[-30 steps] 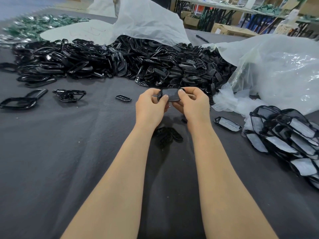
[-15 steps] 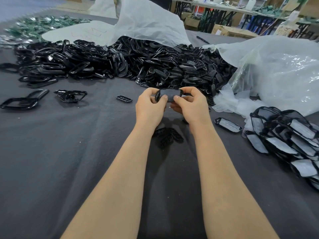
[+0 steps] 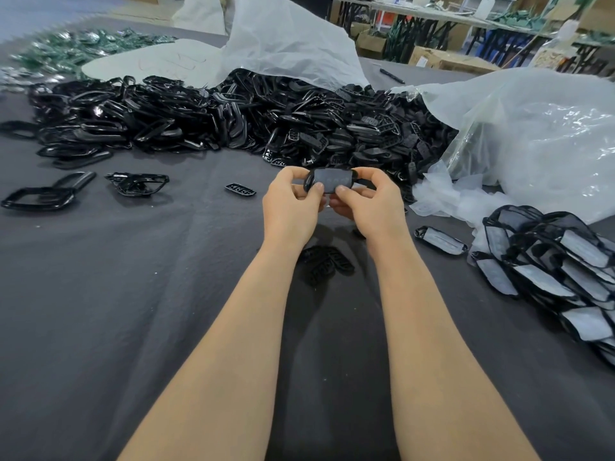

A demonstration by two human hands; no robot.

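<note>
Item in hand: oval black part (image 3: 332, 178), face covered with grey film, held in the air above the middle of the table, long axis level, just in front of the big heap.

Left hand (image 3: 293, 204): clamped on the part's left end, thumb on the lower rim, fingers curled over the top.

Right hand (image 3: 369, 201): pinching the right end likewise, thumb tip on the lower rim.

Table (image 3: 133, 311): draped in dark grey cloth.

White sack (image 3: 286, 41), far edge, middle: mouth open toward the near side, spilling the heap of black parts (image 3: 233, 118). Open frames in the left half, slotted inserts in the right half, spread along the far edge from near the left edge to the clear bag.

Clear plastic bag (image 3: 532, 138), far right corner: crumpled, lying on its side, mouth over the right end of the heap. A few black parts visible through the wall there, remaining contents not discernible.

Crumpled film scraps (image 3: 442, 197): just in front of the clear bag.

Stack of film-covered parts (image 3: 559, 261), right edge: loose, in no container, overlapping.

Single film-covered part (image 3: 441, 240): flat on the cloth, between the right hand and the stack.

Slotted inserts (image 3: 327, 264): small cluster on the cloth, below the wrists.

Lone insert (image 3: 240, 190): flat on the cloth, left of the left hand.

Two black frames (image 3: 43, 194), left edge; tangled frames (image 3: 138, 183) just beside.

Green parts (image 3: 83, 48): heap at the far left corner.

Pen (image 3: 392, 75): far edge, between sack and clear bag.
</note>
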